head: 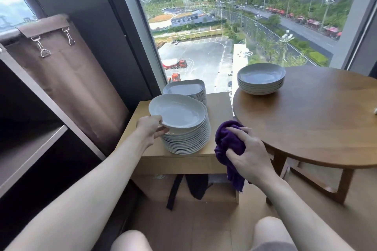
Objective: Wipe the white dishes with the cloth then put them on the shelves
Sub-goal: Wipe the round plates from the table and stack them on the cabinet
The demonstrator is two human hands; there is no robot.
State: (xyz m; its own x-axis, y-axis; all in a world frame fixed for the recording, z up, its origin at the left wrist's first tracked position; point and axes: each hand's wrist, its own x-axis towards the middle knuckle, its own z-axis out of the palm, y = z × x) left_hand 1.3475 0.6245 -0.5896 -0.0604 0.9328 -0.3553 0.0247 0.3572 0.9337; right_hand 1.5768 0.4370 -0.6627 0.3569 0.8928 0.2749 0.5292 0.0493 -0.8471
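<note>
3 dish stacks (188,141), L hand (150,128): top dish (177,111), R hand (250,156): 1 cloth (227,138)

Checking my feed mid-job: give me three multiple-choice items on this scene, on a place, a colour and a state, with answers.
1. Where does the stack of white round bowls stand?
A. round brown wooden table
B. dark shelf
C. floor

2. What colour is the crumpled cloth in the right hand?
A. white
B. green
C. purple

3. How is the top white plate that the left hand pinches?
A. flat on a shelf
B. lifted at its left rim off the tall stack of white plates
C. wrapped in cloth

1 A: the bowls sit near that table's far edge.
2 C: its folds are purple.
3 B: fingers reach under its raised rim.
</note>
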